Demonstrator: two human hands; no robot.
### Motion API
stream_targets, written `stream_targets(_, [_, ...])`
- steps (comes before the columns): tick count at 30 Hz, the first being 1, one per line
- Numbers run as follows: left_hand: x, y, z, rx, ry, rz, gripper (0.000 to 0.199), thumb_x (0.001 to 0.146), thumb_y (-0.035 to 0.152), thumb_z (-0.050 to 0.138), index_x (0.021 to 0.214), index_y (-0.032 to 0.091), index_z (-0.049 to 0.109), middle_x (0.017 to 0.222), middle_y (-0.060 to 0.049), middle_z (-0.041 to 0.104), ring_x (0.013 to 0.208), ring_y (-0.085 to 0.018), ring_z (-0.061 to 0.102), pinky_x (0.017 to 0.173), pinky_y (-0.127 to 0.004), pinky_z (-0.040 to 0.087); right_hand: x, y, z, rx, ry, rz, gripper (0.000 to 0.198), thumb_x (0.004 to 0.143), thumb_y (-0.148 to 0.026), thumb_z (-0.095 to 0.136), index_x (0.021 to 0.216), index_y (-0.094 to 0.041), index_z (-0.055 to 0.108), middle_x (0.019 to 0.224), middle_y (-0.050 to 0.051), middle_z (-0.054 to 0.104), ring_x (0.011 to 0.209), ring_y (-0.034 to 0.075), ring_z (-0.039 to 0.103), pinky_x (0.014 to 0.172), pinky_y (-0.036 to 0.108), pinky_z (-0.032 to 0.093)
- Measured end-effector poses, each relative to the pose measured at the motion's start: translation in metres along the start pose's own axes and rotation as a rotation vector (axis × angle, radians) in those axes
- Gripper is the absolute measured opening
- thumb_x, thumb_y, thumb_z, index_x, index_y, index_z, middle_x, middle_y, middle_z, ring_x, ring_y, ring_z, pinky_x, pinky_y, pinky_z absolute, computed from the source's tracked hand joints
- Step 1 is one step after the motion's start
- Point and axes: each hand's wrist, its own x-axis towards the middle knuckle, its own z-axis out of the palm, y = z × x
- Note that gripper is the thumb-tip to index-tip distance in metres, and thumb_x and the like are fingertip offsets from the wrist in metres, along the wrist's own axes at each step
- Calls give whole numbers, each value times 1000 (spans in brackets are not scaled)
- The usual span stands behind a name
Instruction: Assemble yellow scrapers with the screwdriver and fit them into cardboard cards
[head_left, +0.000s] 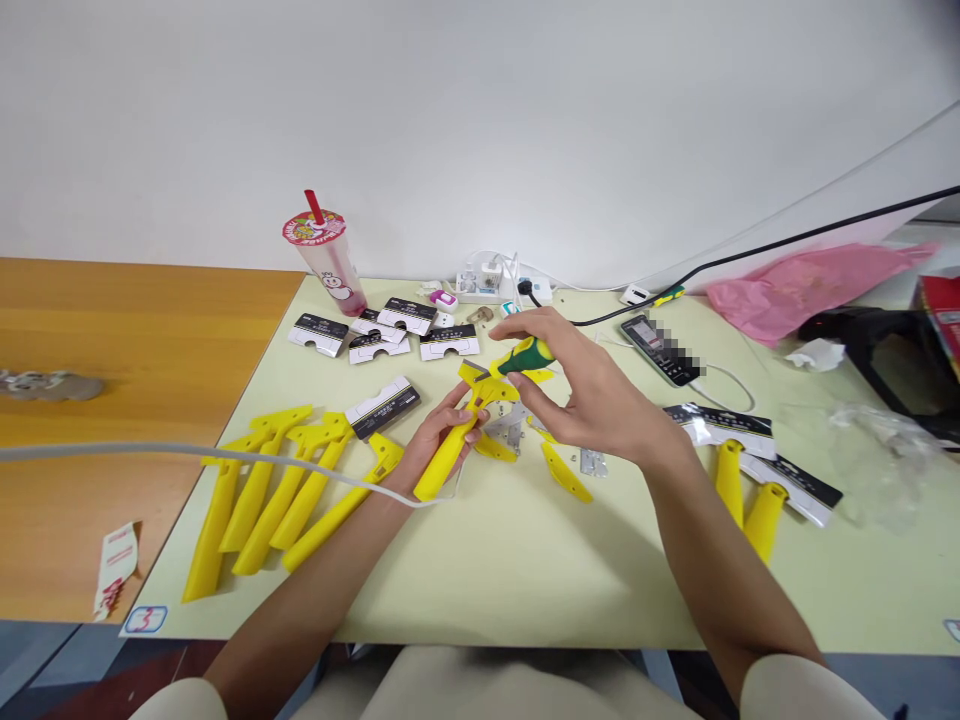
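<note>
My left hand [442,432] is closed around the handle of a yellow plastic scraper [436,465], its head tilted up and away from me. A screwdriver [527,356] with a green and yellow handle is held between the fingers and thumb of my right hand [581,390]. Its tip meets the scraper's head; the exact contact is too small to make out. Under my hands lie loose yellow head pieces [566,473], small screws and a clear bag of small metal parts [592,462], partly covered by the right hand.
Several yellow scrapers [259,485] lie at the left, two yellow handles [765,520] at the right. Black-and-white cards [382,408] are scattered about. A drink cup [334,270], power strip [480,290], phone [660,350] and pink bag [810,285] stand or lie farther back. A white cable [225,455] crosses in front.
</note>
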Motion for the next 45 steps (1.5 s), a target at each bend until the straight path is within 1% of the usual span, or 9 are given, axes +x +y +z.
stream_targets(3, [1,0,0,7,10,0,75,78,6,78,150,24,63,119,-7,70,90,-12,70,61,-15,51,-1,2,2,43,4,-9,45,111,-25,58,154,-33,50,136,10,72,124,27,72,108,49,61])
stream_targets(7, [1,-1,-1,21,-12,4,77,78,6,79,151,23,63,113,-6,71,91,-12,71,60,-16,50,-3,8,5,-38,71,-42,37,110,-31,63,146,-30,56,128,10,75,109,26,75,96,44,64])
stream_targets(14, [0,1,-1,-9,2,-1,77,78,5,79,151,23,61,120,-7,71,90,-10,71,60,-13,50,0,3,2,16,7,-31,43,109,-23,59,151,-30,51,138,11,70,127,27,71,108,47,60])
stream_targets(20, [0,0,0,20,-8,6,77,78,6,78,151,22,63,113,-7,70,90,-12,70,60,-15,50,-2,5,4,-51,65,-28,24,110,-30,63,134,-28,61,123,10,75,101,24,75,90,40,63])
stream_targets(24, [1,0,0,9,4,6,79,78,5,77,153,25,62,119,-8,71,90,-12,70,60,-15,50,-2,2,2,-14,1,10,39,108,-24,60,146,-29,54,139,12,69,126,29,71,104,47,61])
stream_targets(26, [0,1,0,-7,19,2,81,78,5,77,154,25,61,120,-8,71,90,-12,70,60,-14,49,-1,2,1,21,-21,4,41,108,-21,57,148,-30,52,142,12,67,130,28,70,109,48,59])
stream_targets(33, [0,0,2,8,-3,3,80,77,5,77,153,22,62,112,-7,71,89,-12,70,59,-15,49,-2,5,5,-77,68,-35,27,109,-27,64,135,-29,60,126,10,75,109,27,75,92,42,63])
stream_targets(39, [1,1,-1,-18,2,0,80,78,4,78,153,23,61,122,-8,71,91,-11,69,60,-14,49,-1,3,1,13,-5,-4,45,106,-17,58,149,-30,53,140,10,69,129,27,71,109,46,59])
stream_targets(45, [1,0,-2,6,-18,-2,74,78,5,79,148,20,63,113,-7,70,89,-12,70,60,-15,50,-1,5,4,-45,56,-37,23,108,-22,65,130,-27,63,122,9,75,106,24,73,93,39,60])
